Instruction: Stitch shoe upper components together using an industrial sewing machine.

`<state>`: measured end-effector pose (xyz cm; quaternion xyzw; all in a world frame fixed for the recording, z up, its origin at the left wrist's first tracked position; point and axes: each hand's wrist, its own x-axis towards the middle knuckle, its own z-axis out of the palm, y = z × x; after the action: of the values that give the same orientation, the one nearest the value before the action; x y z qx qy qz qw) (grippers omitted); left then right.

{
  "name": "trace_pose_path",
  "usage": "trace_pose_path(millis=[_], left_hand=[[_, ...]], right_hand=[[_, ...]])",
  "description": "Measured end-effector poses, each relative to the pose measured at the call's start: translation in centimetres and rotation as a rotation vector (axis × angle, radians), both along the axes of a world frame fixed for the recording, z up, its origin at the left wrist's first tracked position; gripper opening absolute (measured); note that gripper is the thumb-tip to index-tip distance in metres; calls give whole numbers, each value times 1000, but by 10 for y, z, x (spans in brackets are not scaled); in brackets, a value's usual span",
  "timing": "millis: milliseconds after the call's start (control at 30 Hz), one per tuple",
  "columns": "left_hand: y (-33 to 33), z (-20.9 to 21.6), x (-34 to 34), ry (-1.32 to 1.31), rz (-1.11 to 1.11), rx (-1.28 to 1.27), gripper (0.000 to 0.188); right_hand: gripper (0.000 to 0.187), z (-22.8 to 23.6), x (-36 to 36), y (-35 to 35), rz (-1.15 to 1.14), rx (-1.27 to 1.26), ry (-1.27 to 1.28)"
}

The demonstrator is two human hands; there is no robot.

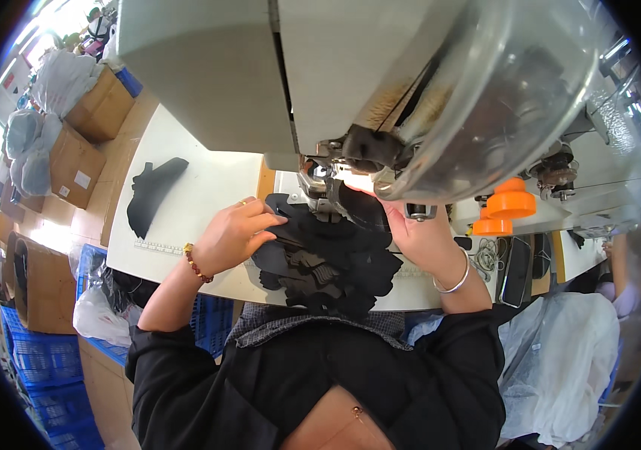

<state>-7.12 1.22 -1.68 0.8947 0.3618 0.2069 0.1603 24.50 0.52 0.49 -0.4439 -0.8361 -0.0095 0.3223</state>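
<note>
Sewing machine [200, 75] looms at 12 o'clock, black pieces [320, 259] centre. Left hand [238, 234], 9 o'clock: fingers parted on their edge, nothing pinched, probably steadying. Right hand [419, 238], 3 o'clock: can't tell grip.

1 fisheye view from head, facing down; white worktable [219, 176] near, grey machine [200, 75] nearer lens.

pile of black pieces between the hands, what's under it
Around the pile of black pieces, the white tabletop shows, with a ruler strip visible to either side. Whatever lies directly beneath is covered, so whether the strip continues there is hidden.
</note>
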Motion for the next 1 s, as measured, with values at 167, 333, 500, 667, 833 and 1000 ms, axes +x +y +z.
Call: trace_pose_path(millis=[167,333,500,667,833,1000], left_hand=[[3,4,12,5,-30,21,27],[7,11,31,56,-167,223,24],[3,25,43,258,-177,301,24],[-16,70,59,24,-78,753,23],[-12,66,76,-82,-22,947,21],[-12,53,85,-82,83,636,16]], right_hand=[[19,10,-4,2,48,-96,81],[18,7,-6,5,88,-196,262],[14,13,-7,8,178,-307,430],[10,27,6,6,68,-203,124],[27,19,1,13,96,-119,185],[25,22,-3,9,104,-84,267]])
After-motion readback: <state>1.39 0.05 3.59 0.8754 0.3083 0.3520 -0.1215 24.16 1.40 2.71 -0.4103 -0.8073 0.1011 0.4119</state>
